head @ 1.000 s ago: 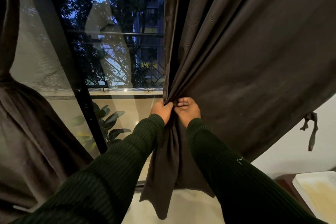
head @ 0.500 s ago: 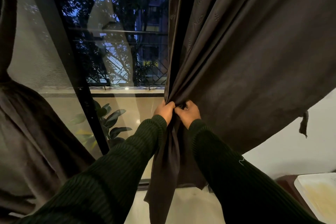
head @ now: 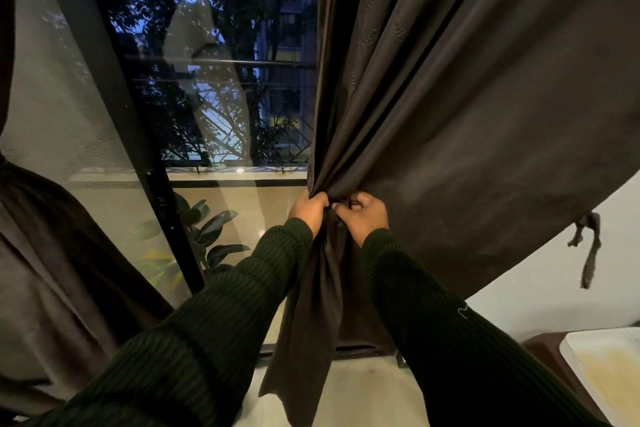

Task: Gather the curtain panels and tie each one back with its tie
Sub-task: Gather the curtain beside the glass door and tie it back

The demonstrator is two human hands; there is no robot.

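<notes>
Both hands meet at one bunched point of the right curtain panel (head: 467,107). The left hand (head: 310,210) has its fingers curled into the gathered folds, and the right hand (head: 363,215) pinches the same bunch just beside it, knuckles touching or nearly so; each grip is pressed closed on cloth. From that knot the dark fabric fans up and to the right, and a narrower tail hangs down between the green sleeves toward the floor. The panel looks soft and limp, probably light, so it should crush easily but slide loose if the pinch slackens; holding the whole bunch at this height seems wise. A tie (head: 588,246) dangles from the panel's far edge, well apart from the hands. The left curtain panel (head: 52,270) hangs already gathered beside the window (head: 221,87).
</notes>
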